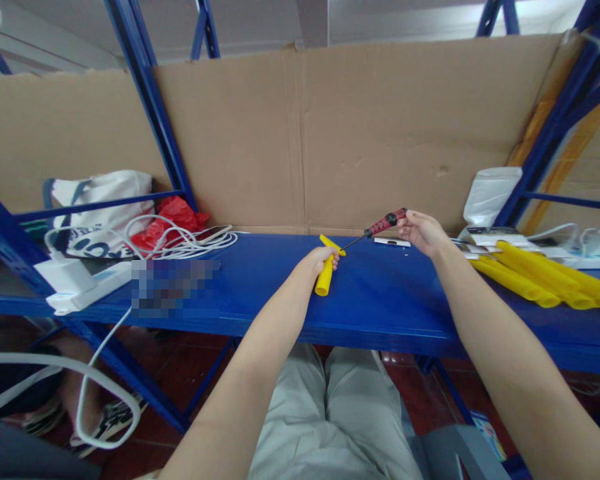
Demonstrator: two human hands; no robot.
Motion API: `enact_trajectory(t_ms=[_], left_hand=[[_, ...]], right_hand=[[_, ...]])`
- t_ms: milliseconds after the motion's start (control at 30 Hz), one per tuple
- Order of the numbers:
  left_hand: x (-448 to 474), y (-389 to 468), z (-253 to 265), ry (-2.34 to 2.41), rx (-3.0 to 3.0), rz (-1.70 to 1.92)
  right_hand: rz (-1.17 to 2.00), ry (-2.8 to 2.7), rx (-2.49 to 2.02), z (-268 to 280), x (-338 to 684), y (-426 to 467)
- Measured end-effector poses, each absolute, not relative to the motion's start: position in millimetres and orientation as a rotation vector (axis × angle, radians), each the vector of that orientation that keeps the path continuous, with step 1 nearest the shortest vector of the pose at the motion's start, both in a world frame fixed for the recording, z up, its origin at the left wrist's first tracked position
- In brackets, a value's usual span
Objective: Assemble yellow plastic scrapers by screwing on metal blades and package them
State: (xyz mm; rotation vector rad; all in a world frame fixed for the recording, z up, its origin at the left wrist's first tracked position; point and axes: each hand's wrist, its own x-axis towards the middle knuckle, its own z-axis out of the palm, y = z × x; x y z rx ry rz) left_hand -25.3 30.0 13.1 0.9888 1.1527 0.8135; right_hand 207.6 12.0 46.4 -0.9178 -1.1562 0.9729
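Khaki trousers [300, 400] below the near edge of a blue tabletop [380, 300]. Above it, T-shaped yellow plastic handle [323, 287] in the left hand [323, 255], fingers curled around its stem. Level with that, off to the right, a pile of yellow tubes [537, 270]. Slightly farther, red-and-black-handled screwdriver [383, 224], butt pinched between right hand [423, 233] fingertips, shaft slanting down-left to the crosspiece. Beyond, at left, coiled white cable [213, 246], red plastic bag [183, 213], white tote [120, 189]; behind, brown cardboard [380, 127].
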Motion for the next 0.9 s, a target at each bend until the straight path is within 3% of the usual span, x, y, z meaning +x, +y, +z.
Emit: enact_trajectory(t_ms=[900], left_hand=[[-25.1, 29.3, 13.9, 1.159, 0.986, 0.808]], right_hand=[[0.986, -1.148, -0.886, 47.6, 203.9, 7.3]])
